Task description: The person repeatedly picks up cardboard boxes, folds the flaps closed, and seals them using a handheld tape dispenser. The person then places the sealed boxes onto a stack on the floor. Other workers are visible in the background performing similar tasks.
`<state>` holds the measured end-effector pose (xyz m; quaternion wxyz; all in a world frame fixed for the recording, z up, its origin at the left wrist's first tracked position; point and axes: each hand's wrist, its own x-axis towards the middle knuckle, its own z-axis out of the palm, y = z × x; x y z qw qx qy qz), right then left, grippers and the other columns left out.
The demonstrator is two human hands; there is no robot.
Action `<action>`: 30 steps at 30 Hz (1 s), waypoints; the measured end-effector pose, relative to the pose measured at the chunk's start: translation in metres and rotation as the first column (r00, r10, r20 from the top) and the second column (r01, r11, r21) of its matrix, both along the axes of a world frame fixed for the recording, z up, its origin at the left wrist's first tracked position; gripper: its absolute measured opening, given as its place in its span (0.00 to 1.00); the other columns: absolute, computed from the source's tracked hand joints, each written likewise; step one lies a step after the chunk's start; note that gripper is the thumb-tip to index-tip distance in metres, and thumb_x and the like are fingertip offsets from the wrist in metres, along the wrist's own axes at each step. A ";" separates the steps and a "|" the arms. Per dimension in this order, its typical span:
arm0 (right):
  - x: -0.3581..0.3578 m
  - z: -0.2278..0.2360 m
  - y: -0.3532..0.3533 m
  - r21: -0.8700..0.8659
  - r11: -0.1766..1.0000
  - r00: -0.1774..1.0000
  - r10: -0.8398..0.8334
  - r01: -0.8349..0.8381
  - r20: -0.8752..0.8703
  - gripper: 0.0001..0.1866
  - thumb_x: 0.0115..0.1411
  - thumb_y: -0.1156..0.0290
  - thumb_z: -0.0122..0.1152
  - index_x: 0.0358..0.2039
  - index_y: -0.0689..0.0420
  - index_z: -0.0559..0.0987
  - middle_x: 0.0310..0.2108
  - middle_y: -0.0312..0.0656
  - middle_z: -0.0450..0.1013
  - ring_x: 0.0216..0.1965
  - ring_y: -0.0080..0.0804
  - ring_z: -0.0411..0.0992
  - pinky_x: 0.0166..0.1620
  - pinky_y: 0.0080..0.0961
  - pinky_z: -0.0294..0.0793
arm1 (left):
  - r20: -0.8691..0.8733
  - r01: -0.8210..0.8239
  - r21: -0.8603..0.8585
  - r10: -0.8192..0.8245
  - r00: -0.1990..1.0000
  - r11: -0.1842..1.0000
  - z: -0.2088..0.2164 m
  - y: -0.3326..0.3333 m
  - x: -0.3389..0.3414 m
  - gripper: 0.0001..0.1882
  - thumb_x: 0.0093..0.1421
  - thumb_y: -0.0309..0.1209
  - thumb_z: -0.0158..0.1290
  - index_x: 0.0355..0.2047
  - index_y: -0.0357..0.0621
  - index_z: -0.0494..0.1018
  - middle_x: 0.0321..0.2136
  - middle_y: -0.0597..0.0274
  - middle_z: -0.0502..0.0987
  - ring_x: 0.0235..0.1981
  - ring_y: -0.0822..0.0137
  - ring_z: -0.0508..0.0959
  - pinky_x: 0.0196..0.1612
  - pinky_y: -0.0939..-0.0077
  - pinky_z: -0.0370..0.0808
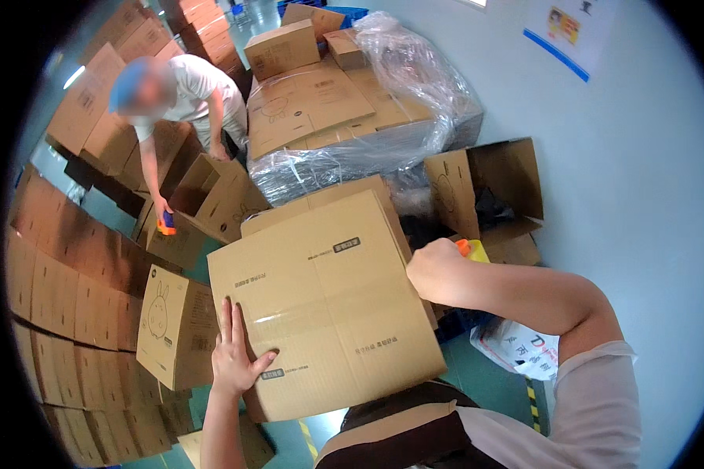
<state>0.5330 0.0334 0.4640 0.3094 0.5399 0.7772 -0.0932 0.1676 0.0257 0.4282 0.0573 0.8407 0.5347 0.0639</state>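
Observation:
In front of me is a large brown cardboard box (336, 305), tilted, its broad printed face toward me with a seam down the middle. My left hand (236, 358) lies on the left part of that face, thumb spread from the fingers. At the box's right edge my right hand (436, 272) is closed around an orange-and-yellow tool (471, 249). Most of this tool is hidden by the hand, so its kind does not show. Behind the upper edge another flattened or closed carton (321, 202) shows in part.
A co-worker (188, 98) at the far left bends over an open carton (215, 195), holding an orange-and-blue tool (166, 223). Stacked boxes (62, 289) line the left. A wrapped pallet (328, 160) stands ahead, an open box (489, 191) by the right wall, and a white bag (516, 348) below.

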 end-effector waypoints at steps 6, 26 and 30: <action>-0.002 0.000 0.019 -0.113 0.988 0.993 -0.100 0.108 0.070 0.19 0.46 0.63 0.61 0.40 0.52 0.78 0.41 0.39 0.73 0.39 0.37 0.73 0.36 0.40 0.73 | 0.066 0.072 0.058 -0.076 0.995 0.996 -0.005 0.001 -0.002 0.53 0.43 0.54 0.55 0.60 0.36 0.44 0.62 0.47 0.42 0.53 0.43 0.62 0.48 0.60 0.67; -0.012 -0.013 0.038 -0.067 0.992 0.977 -0.095 0.110 0.193 0.21 0.46 0.65 0.62 0.43 0.49 0.77 0.42 0.36 0.73 0.42 0.35 0.73 0.39 0.38 0.73 | 0.021 0.060 0.028 -0.061 0.998 0.998 -0.010 0.000 -0.005 0.51 0.47 0.55 0.52 0.60 0.36 0.42 0.62 0.47 0.39 0.59 0.46 0.55 0.50 0.62 0.67; -0.015 -0.015 0.017 0.075 0.994 0.986 -0.084 0.073 0.146 0.19 0.46 0.69 0.61 0.42 0.54 0.77 0.43 0.39 0.73 0.42 0.37 0.72 0.39 0.40 0.72 | 0.010 0.106 0.080 -0.107 0.994 0.991 -0.015 0.002 -0.008 0.50 0.48 0.54 0.51 0.60 0.37 0.42 0.62 0.47 0.39 0.59 0.47 0.54 0.52 0.62 0.65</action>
